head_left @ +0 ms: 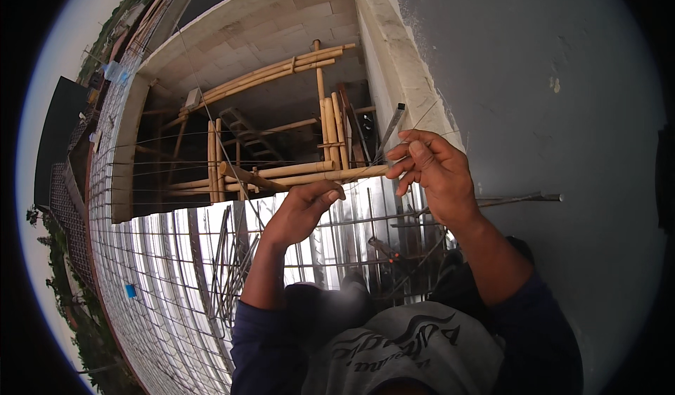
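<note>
My left hand [307, 210] is raised over the rebar mesh, its fingers curled in a pinch. Whatever lies between those fingertips is too fine to make out. Higher and to the right, my right hand [437, 175] has thumb and forefinger together on a thin wire [425, 116], whose end sticks up past the fingers. The other fingers of that hand are loosely bent. Beyond both hands lies a bamboo pole [336, 175]. Steel bars [330, 220] cross beneath them, over shiny corrugated metal sheeting [307, 254].
A deep opening with block walls [281, 26] holds bamboo scaffolding [330, 124] and a ladder [251, 138]. On my right rises a grey wall [555, 135]; a bar [520, 199] points towards it. Loose bars [226, 268] and a small blue object [131, 291] lie on the left.
</note>
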Motion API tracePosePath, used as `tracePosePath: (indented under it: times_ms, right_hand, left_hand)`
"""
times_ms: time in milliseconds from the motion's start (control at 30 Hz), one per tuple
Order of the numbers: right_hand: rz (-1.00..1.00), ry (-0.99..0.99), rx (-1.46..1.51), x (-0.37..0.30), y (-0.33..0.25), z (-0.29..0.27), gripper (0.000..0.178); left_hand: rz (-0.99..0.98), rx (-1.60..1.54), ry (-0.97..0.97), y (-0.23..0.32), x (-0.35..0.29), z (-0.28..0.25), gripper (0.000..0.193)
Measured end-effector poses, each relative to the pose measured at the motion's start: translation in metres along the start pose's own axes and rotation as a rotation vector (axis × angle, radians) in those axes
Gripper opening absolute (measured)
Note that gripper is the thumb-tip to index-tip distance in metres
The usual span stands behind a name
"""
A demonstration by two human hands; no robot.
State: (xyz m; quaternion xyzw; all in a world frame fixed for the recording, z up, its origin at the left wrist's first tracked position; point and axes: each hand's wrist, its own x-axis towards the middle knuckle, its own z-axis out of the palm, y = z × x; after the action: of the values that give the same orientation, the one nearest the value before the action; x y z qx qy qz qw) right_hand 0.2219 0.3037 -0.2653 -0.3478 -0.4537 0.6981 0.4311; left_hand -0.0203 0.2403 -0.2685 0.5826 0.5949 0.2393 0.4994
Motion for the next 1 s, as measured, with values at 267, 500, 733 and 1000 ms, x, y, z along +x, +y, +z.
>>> tracePosePath:
  times_ms: [267,500,733,1000]
  right_hand:
    - [0.058,-0.044,-0.066,-0.01,0.017,0.006,0.028]
    - [-0.027,0.046,-0.126,-0.012,0.005,0.003,0.058]
    - [-0.174,-0.059,-0.45,-0.013,0.009,-0.007,0.051]
    - [-0.069,-0.012,-0.271,-0.014,0.006,-0.002,0.04]
  left_hand:
    - [0.071,-0.19,-0.093,0.023,0.004,0.026,0.038]
    - [-0.059,-0.163,0.005,0.019,0.015,0.04,0.028]
    - [0.013,-0.214,0.028,0.022,0.014,0.046,0.026]
    - [-0.027,-0.336,-0.032,0.028,0.012,0.045,0.025]
